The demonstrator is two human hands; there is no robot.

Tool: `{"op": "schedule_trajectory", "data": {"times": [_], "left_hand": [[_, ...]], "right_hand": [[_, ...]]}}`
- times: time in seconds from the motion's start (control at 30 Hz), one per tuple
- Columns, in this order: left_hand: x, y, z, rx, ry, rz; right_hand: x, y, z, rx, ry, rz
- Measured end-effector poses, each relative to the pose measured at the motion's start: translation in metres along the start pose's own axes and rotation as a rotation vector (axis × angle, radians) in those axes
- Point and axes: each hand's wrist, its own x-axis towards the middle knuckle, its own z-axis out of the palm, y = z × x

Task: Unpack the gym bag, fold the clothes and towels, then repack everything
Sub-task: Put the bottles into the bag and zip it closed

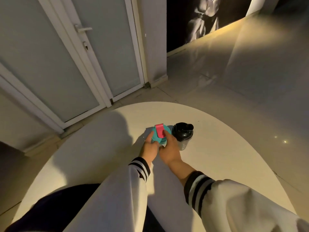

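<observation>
A teal bottle [158,133] with a pink flip clasp on its lid stands upright near the middle of the white round table [234,148]. My left hand [149,149] holds its left side, fingers curled round the lid's edge. My right hand [169,150] grips its right side, a finger up against the pink clasp. Right beside it stands a black shaker bottle [183,133] with a black lid, touching or nearly touching the teal one. A dark bag or garment [55,210] shows at the near left under my arms.
White glazed doors [100,56] with a handle stand beyond the table's far left edge. A dark poster [200,19] hangs on the wall at the back right. Pale floor surrounds the table.
</observation>
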Motion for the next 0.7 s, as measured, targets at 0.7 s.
{"op": "schedule_trajectory", "data": {"times": [0.7], "left_hand": [[-0.108, -0.086, -0.041, -0.184, 0.11, -0.164]], "right_hand": [[-0.132, -0.019, 0.016, -0.218, -0.018, 0.022]]}}
